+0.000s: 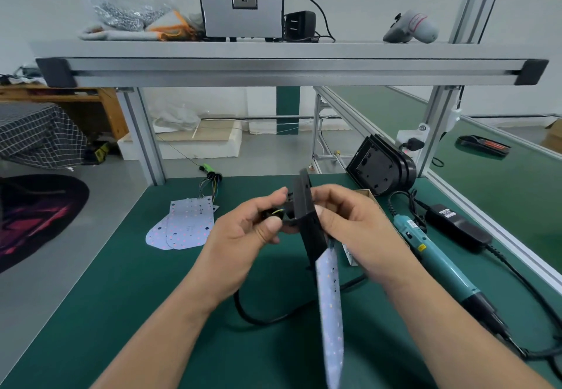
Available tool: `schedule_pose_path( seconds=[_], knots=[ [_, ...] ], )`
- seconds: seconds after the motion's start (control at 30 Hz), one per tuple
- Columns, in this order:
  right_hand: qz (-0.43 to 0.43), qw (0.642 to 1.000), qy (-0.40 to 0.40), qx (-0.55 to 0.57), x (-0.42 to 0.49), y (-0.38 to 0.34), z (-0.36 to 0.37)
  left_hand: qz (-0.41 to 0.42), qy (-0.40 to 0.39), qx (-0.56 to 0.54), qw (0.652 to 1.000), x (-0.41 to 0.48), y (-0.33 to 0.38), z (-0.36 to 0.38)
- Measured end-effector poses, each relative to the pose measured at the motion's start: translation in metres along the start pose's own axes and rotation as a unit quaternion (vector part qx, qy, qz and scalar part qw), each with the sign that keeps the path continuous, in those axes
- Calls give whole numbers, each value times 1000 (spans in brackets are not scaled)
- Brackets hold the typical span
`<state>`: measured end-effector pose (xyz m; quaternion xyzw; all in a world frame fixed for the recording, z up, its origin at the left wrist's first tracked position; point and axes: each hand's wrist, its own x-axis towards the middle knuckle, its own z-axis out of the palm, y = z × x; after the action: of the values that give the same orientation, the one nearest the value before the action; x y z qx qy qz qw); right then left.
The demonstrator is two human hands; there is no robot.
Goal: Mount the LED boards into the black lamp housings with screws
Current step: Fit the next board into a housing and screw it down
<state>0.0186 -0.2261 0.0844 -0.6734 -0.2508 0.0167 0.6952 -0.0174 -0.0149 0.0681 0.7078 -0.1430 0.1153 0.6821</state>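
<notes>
Holding a black lamp housing (307,215) up on its edge, above the green surface (121,312). Gripped on one side by the right hand (359,230), fingers curled round it. Pinched by the left hand (243,230), thumb on top: a small black part with a yellow wire, right against the housing. Hanging down from the housing toward the camera, a white LED board (330,312) with little dots. Lying flat on the surface to the left, more LED boards (182,224) with colored wires. Leaning at the back right, a second housing (380,165). Beside it, a teal screwdriver (438,255) with stickers and a black power box (459,226) with a white label, both too small to read. Up on the shelf (273,51), a clear bag (127,2) with black print, too blurry to read.
</notes>
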Motion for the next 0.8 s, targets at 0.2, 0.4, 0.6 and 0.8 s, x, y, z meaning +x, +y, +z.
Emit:
schedule_pose_path(
  seconds=[0.2, 0.4, 0.6, 0.8],
  knots=[
    [41, 989, 125, -64, 2, 28, -18, -67, -8, -104, 992, -3, -11, 0],
    [93, 991, 57, -77, -1, 37, -13, -89, 27, -186, 978, 1, -17, 2],
    [112, 991, 46, -60, -3, 24, -18, 1, 88, -22, 996, 1, -23, 6],
    [164, 986, 25, 23, -12, 9, -25, -13, 169, 145, 975, 2, -43, 8]
  ],
)
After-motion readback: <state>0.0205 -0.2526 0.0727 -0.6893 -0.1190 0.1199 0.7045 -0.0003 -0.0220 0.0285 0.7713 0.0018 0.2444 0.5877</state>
